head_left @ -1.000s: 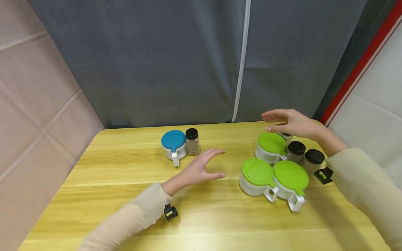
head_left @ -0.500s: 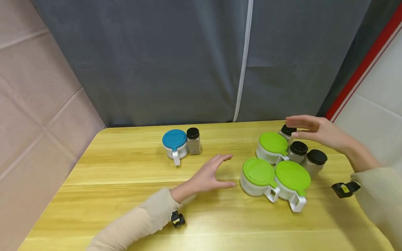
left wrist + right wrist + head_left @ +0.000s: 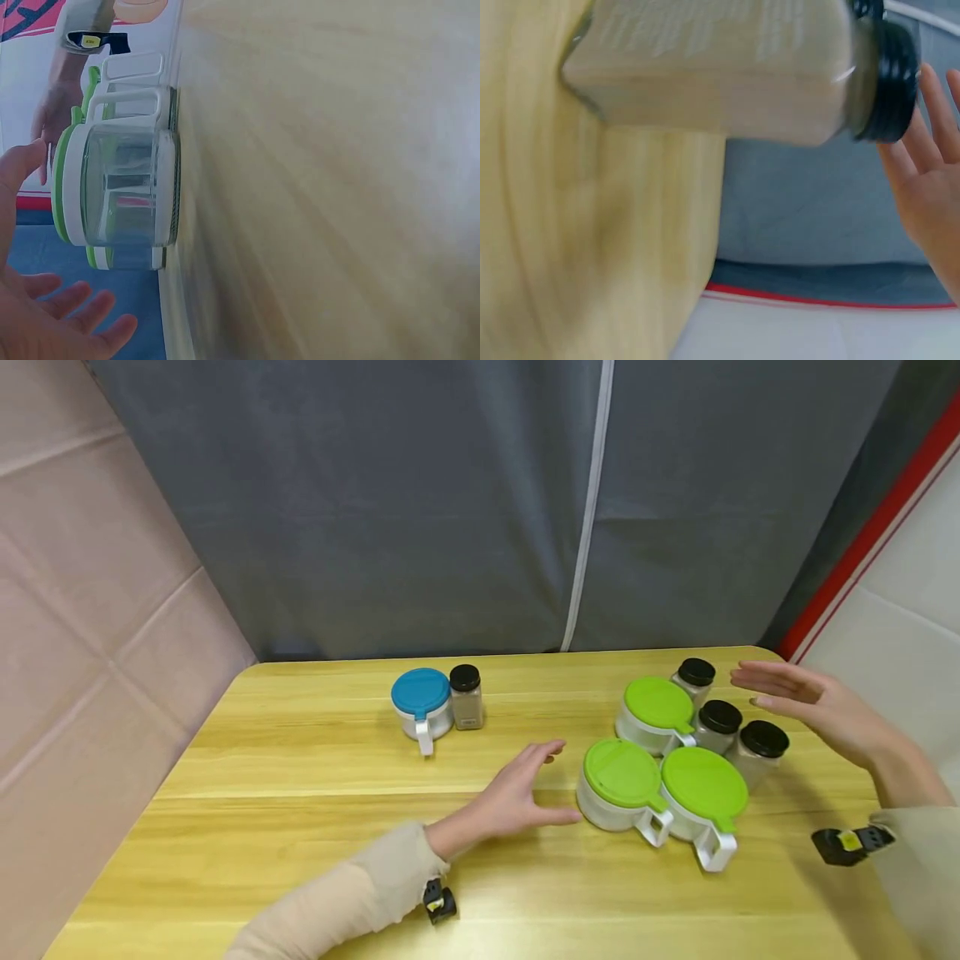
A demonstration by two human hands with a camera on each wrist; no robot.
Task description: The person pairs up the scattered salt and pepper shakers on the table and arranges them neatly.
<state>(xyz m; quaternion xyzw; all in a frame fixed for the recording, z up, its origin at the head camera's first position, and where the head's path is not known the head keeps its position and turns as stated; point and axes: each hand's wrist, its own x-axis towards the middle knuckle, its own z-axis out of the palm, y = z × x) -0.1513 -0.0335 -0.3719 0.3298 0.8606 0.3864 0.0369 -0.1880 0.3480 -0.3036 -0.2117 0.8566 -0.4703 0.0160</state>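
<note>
My left hand [image 3: 517,797] is at the left of the nearest green-lidded seasoning jar [image 3: 622,774], fingers and thumb spread apart and holding nothing. In the left wrist view this clear jar [image 3: 124,187] is close to the thumb; whether they touch I cannot tell. Two more green-lidded jars stand against it, one at the right [image 3: 705,783] and one behind [image 3: 658,703]. My right hand [image 3: 832,710] hovers right of three black-capped spice jars, with loosely bent fingers and nothing held. Of these, the front spice jar [image 3: 763,739] looms large in the right wrist view.
A blue-lidded seasoning jar [image 3: 421,692] stands at the back left of the wooden table [image 3: 285,760], next to another black-capped spice jar [image 3: 467,702]. A grey curtain [image 3: 375,510] hangs behind the table's far edge. White panel [image 3: 900,602] with red trim borders the right side.
My right hand has drawn back to the right, from above the rear green-lidded jar to beyond the spice jars. My left hand has moved right, closer to the front green-lidded jar.
</note>
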